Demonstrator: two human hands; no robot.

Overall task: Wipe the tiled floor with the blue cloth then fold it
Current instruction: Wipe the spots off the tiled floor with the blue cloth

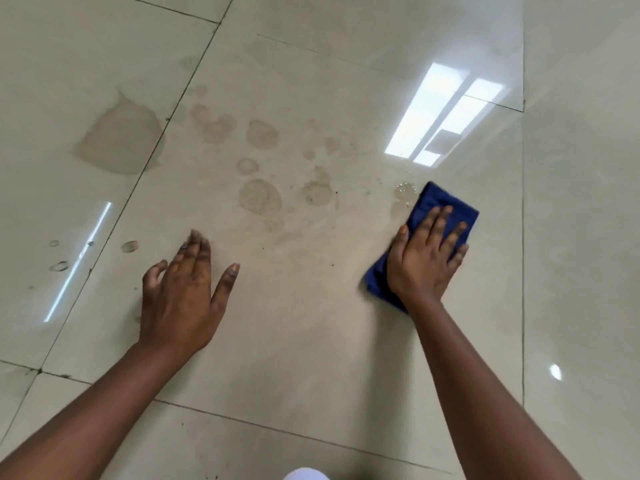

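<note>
A folded blue cloth [437, 202] lies flat on the glossy beige tiled floor [311, 323] at the right. My right hand [424, 258] presses down on top of it, palm flat and fingers spread, covering its middle. The cloth's far end and near left corner stick out from under the hand. My left hand [181, 292] rests flat on the bare tile at the left, fingers apart, holding nothing. Small water droplets [405, 188] sit just left of the cloth's far end.
Dried ring-shaped stains [259, 195] spot the tile ahead between my hands, and a larger dull patch [121, 140] lies at the far left. Dark grout lines [104, 244] cross the floor. A bright window reflection [440, 116] shines beyond the cloth.
</note>
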